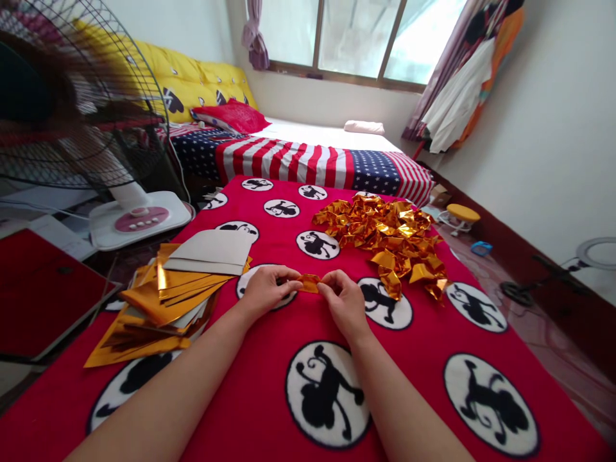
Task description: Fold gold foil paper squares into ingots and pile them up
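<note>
Between my two hands, over the red cloth with black-and-white round prints [260,404], is a small piece of orange-gold foil paper [309,283]. My left hand [268,290] pinches its left end between thumb and fingers. Its right end is pinched by my right hand [342,300]. To the left lies a fanned stack of gold paper sheets [144,314], with grey-white sheets [212,251] on top. A heap of folded shiny gold foil pieces [385,234] spreads to the right, beyond my right hand.
A fan [139,218] with blurred blades stands at the left, above a red board [43,289]. A bed with a stars-and-stripes cover [298,162] is behind the cloth. A yellow stool [462,213] stands on the floor at the right.
</note>
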`<state>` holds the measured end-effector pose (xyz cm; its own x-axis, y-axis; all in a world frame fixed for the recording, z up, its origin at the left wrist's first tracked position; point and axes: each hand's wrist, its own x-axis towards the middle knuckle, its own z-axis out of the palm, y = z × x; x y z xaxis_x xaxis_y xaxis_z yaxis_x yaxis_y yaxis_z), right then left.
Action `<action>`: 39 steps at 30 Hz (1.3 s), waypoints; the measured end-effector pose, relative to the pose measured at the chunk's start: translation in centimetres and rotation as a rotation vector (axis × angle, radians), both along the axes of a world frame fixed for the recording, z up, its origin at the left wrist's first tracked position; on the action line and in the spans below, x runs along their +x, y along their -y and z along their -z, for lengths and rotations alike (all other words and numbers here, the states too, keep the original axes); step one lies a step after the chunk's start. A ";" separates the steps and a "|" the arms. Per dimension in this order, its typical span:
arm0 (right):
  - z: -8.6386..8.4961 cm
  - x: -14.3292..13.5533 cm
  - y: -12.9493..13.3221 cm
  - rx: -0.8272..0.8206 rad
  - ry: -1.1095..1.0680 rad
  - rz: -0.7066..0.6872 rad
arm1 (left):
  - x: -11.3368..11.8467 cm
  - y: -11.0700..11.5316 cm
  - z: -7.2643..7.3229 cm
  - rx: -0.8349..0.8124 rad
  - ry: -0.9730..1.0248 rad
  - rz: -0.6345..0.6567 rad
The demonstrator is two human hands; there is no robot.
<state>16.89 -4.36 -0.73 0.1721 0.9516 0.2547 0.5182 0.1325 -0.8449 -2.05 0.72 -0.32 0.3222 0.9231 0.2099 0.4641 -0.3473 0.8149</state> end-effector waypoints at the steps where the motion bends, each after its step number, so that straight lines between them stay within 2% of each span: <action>1: 0.1 0.0 0.0 0.010 -0.041 -0.016 | 0.0 0.0 0.0 -0.010 0.043 0.015; 6: -0.1 -0.4 0.1 0.047 -0.135 -0.108 | 0.4 0.3 -0.6 -0.020 0.179 0.015; 12: -0.5 -0.7 0.1 0.058 -0.273 -0.147 | 0.7 0.7 -1.2 -0.016 0.207 0.018; 17: -0.9 -0.8 0.1 -0.009 -0.430 -0.162 | 0.9 0.9 -1.5 -0.079 0.205 0.092; 23: -0.9 -1.0 0.2 0.013 -0.387 -0.138 | 1.0 1.0 -1.1 -0.037 0.202 0.019; 29: -0.8 -0.8 0.0 0.061 -0.284 -0.079 | 1.1 1.5 -1.5 0.061 0.138 -0.043; 34: -0.9 -0.9 0.0 0.083 -0.209 -0.077 | 1.0 1.5 -1.4 0.103 0.114 -0.074; 39: -1.0 -0.9 0.2 0.069 -0.250 -0.112 | 1.1 1.4 -1.4 0.098 0.125 -0.063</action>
